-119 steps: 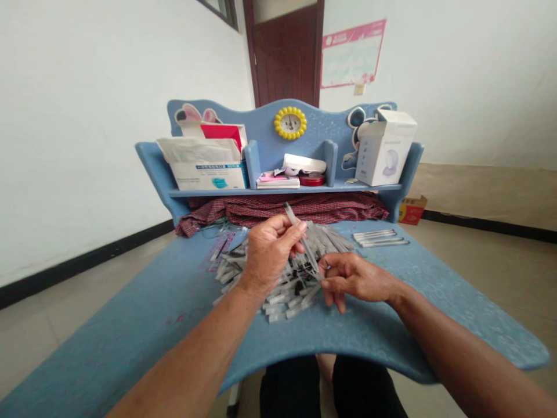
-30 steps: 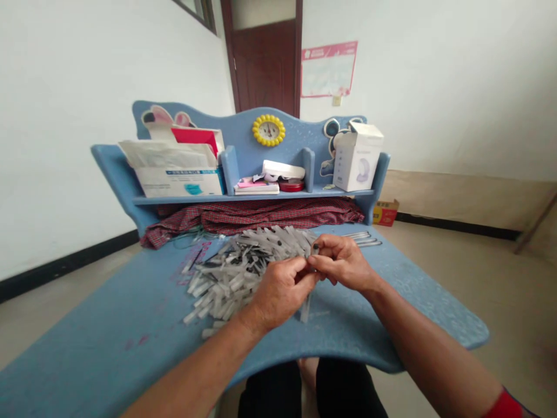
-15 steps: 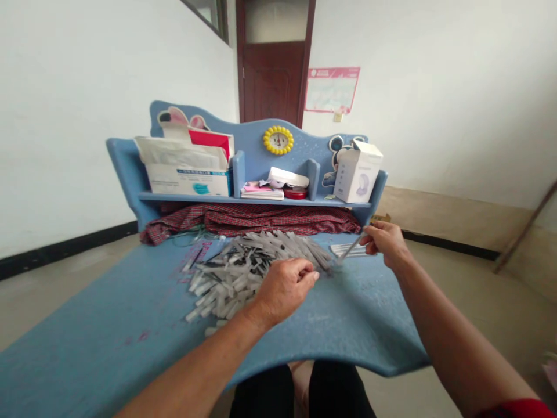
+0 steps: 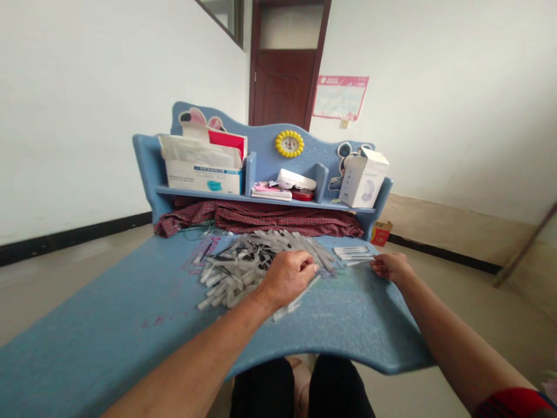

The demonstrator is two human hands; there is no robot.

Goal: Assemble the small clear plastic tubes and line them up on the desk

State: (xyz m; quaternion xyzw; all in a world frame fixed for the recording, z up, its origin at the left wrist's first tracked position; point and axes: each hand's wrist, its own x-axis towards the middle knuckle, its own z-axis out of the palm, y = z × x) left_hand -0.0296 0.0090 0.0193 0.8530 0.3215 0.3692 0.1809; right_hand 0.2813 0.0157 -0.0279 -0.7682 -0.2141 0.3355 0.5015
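Observation:
A heap of translucent pen-like tubes and caps (image 4: 235,278), with dark bits among them, lies on the blue desk (image 4: 331,325). My left hand (image 4: 292,277) is closed in a pinch at the heap's right edge; what its fingers hold is hidden. Slim clear pieces (image 4: 285,312) show just beneath it. Farther right, my right hand (image 4: 391,268) pinches the end of a slim clear pen-like stick (image 4: 360,262). That stick lies low at the near side of a small row of similar sticks (image 4: 351,251).
Behind the heap, a red checked cloth (image 4: 278,217) lies under the desk's shelf (image 4: 270,201). The shelf carries a mask box (image 4: 204,177), booklets (image 4: 272,193), a red round tin (image 4: 303,195) and a white box (image 4: 364,180). An orange-red carton (image 4: 381,233) stands beyond the desk.
My right hand has lowered the stick from a raised tilt to flat beside the row. My left hand stays closed by the heap; clear pieces now show beneath it. The view has shifted slightly.

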